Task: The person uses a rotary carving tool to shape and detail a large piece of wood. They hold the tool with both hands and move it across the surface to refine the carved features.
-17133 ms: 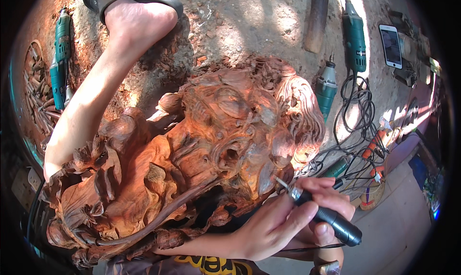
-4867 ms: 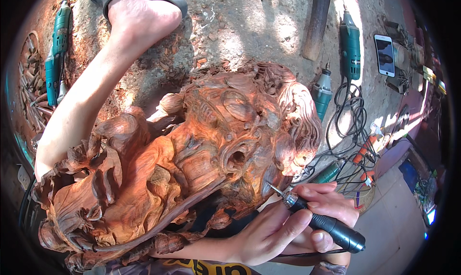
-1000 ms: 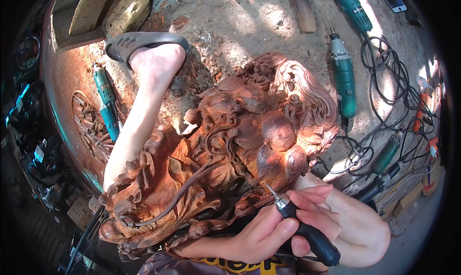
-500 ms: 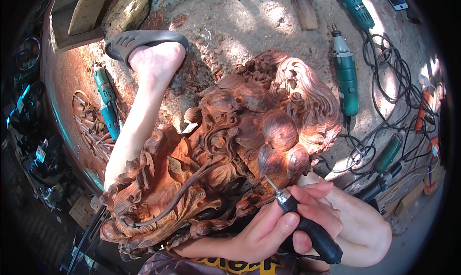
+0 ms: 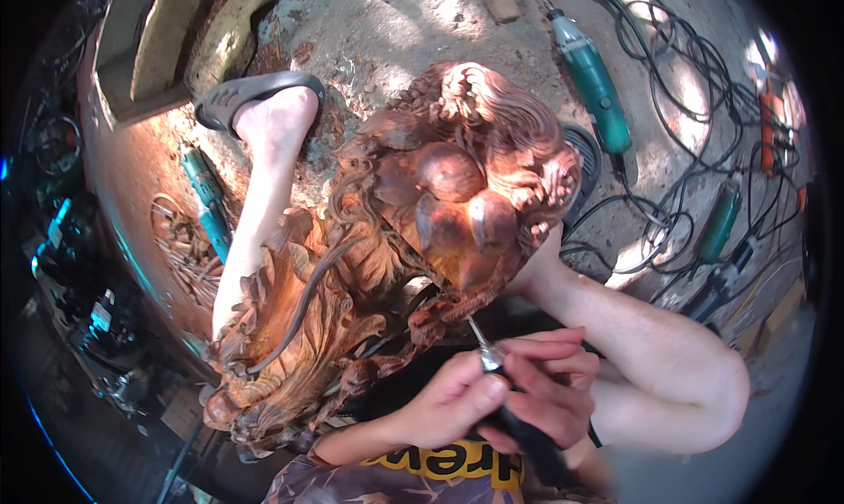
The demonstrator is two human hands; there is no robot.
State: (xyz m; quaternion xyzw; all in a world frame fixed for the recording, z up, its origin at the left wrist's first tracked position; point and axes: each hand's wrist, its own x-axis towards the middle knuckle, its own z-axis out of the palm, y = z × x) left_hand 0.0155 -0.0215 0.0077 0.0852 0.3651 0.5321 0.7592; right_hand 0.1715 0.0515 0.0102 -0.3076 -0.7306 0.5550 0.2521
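A large reddish-brown wood carving (image 5: 448,171), with round fruit-like bulbs, curling leaves and a stem, leans between my legs. My right hand (image 5: 552,388) is wrapped around the black grip of a rotary carving handpiece (image 5: 490,356). My left hand (image 5: 450,398) closes on the same tool from the other side, thumb near its metal collar. The thin bit points away from me at the carving's near edge, just below the bulbs. Whether it touches the wood I cannot tell. The lower end of the grip is dark and blurred.
A green rotary tool (image 5: 591,86) lies on the ground beyond the carving, with tangled black cables (image 5: 681,108) to its right. Another green tool (image 5: 204,196) and a heap of small bits (image 5: 180,249) lie left of my leg. A wooden piece (image 5: 145,55) stands at the far left.
The carving has shifted and turned, its bulbs now farther up and left. My hands and the handpiece have moved left, and the bit has left the bulbs for the lower edge.
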